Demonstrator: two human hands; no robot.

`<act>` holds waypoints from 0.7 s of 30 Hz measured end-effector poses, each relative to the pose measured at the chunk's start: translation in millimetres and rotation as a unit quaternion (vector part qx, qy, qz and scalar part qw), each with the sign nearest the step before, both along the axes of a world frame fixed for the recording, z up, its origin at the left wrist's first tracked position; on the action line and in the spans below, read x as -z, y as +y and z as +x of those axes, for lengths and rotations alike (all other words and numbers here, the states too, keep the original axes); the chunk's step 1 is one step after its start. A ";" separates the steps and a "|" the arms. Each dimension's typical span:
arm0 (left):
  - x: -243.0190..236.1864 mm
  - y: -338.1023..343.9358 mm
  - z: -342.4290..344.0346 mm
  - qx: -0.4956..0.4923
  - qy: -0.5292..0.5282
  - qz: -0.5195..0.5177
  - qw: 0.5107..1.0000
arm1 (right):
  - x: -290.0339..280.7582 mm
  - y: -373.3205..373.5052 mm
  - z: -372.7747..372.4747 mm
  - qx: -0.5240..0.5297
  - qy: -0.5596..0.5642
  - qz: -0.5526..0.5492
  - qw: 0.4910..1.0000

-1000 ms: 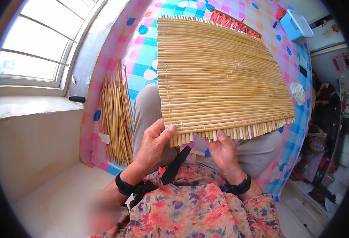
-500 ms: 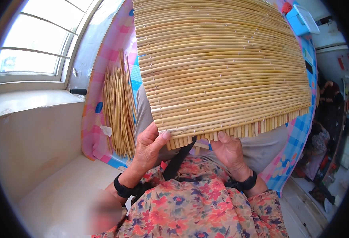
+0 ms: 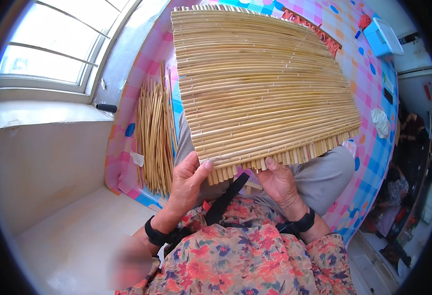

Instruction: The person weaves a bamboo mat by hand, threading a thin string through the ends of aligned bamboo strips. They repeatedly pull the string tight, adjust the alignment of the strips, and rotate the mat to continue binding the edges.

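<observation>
A large mat of straw-coloured stalks (image 3: 270, 88), joined side by side by pale stitches, is raised in front of me with its surface toward me. My left hand (image 3: 185, 187) pinches its near left corner, thumb on top and fingers behind. Further right on the same near edge, my right hand (image 3: 280, 186) grips the mat, thumb on the face and fingers hidden beneath. Cut stalk ends stick out under this edge in an uneven row. Left of my leg, a bundle of loose stalks (image 3: 154, 140) lies on the patterned sheet (image 3: 370, 88).
A window (image 3: 44, 54) and a sill with a black handle (image 3: 106, 107) are at left. Far right stand a light-blue box (image 3: 383, 38) and a crumpled white cloth (image 3: 380, 123). Behind the mat lies a red lattice-like thing (image 3: 324, 39). People sit beyond the sheet at right.
The mat's far side has tipped lower and farther away, so its far edge now shows, along with the red thing and white cloth. Both hands keep their grip.
</observation>
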State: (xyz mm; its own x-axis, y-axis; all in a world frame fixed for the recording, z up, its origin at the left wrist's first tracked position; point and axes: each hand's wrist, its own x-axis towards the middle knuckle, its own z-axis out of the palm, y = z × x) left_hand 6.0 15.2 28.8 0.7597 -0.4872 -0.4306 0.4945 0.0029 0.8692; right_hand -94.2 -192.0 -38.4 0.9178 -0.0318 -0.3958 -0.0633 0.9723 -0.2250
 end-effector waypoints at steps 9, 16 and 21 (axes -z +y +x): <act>1.3 -5.3 -2.0 -0.028 -0.016 -0.002 0.999 | 12.2 -0.3 -5.6 0.003 0.045 -0.032 0.998; -9.1 1.9 6.9 0.073 -0.129 0.139 0.979 | -7.1 -4.2 -1.2 0.031 0.046 -0.099 0.994; -20.4 15.5 15.7 0.131 -0.552 0.285 0.772 | -55.5 -11.1 13.6 0.074 0.070 -0.161 0.982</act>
State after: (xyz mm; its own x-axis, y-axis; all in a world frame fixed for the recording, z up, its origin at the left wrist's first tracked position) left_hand 21.7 30.7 49.1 0.7248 -0.6569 0.2077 -0.6305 -0.5108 0.5844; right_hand -80.6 -203.1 17.1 0.8308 -0.3052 -0.4654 0.0211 0.8528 -0.5218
